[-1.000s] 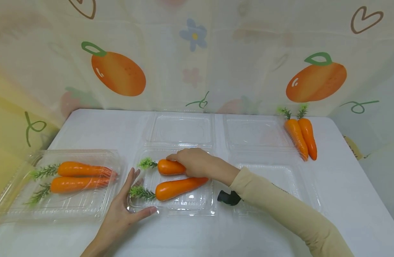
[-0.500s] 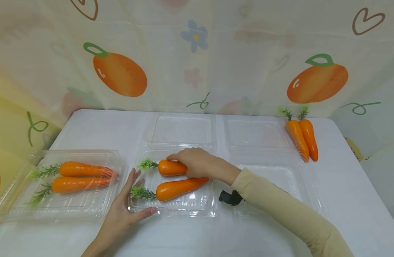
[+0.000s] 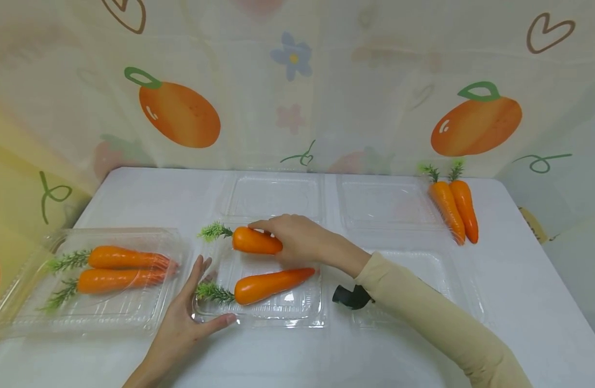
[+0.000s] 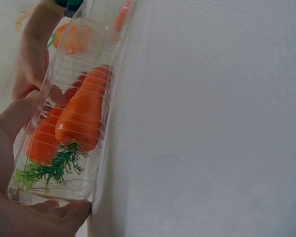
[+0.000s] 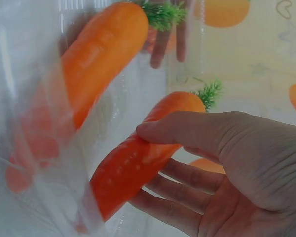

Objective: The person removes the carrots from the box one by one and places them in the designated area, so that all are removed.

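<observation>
In the head view my right hand (image 3: 297, 237) pinches an orange carrot (image 3: 254, 241) with green leaves, raised over the back of a clear plastic container (image 3: 278, 323). The right wrist view shows the thumb on one side of this carrot (image 5: 138, 163) and fingers on the other. A second carrot (image 3: 270, 286) lies in the container's front half, tip to the right. My left hand (image 3: 181, 318) rests against the container's left end, thumb and fingers spread and fairly straight. Its open lid (image 3: 275, 196) lies flat behind.
To the left, a closed clear container (image 3: 108, 318) holds two carrots. An opened container (image 3: 414, 269) sits to the right, partly behind the sleeve, its lid (image 3: 380, 202) behind it. Two carrots (image 3: 455, 210) lie at the back right. A black curved object (image 3: 351, 296) shows by the right forearm.
My right hand has lifted the rear carrot from the container and shifted it slightly back and left. The left hand and the front carrot stay where they were.
</observation>
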Tool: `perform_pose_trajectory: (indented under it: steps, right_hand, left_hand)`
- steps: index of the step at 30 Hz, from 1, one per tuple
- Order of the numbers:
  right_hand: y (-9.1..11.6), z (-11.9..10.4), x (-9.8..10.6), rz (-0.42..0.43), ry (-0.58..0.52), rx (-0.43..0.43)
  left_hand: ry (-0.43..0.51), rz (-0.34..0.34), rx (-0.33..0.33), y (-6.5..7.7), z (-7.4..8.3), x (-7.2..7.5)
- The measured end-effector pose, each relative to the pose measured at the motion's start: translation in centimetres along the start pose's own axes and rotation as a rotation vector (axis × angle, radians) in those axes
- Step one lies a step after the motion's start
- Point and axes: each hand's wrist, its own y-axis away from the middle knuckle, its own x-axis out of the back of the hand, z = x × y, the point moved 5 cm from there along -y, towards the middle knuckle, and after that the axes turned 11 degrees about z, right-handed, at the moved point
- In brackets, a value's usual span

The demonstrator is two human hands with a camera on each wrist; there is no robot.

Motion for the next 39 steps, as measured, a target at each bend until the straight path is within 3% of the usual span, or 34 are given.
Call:
perform_pose_trajectory:
  steps: [12, 21, 39]
  right_hand:
    - [0.2, 0.5, 1.1, 0.054, -0.117, -0.010]
    - [0.2, 1.0, 1.8, 0.059, -0.316, -0.049]
    - [1.2, 3.3, 2.5, 0.035, -0.703, -0.247]
  left_hand:
    - [-0.012, 0.019, -0.043, 0.2, 0.0, 0.0]
    - [-0.008, 0.022, -0.036, 0.2, 0.0, 0.0]
    - [0.010, 0.017, -0.016, 0.1, 0.0, 0.0]
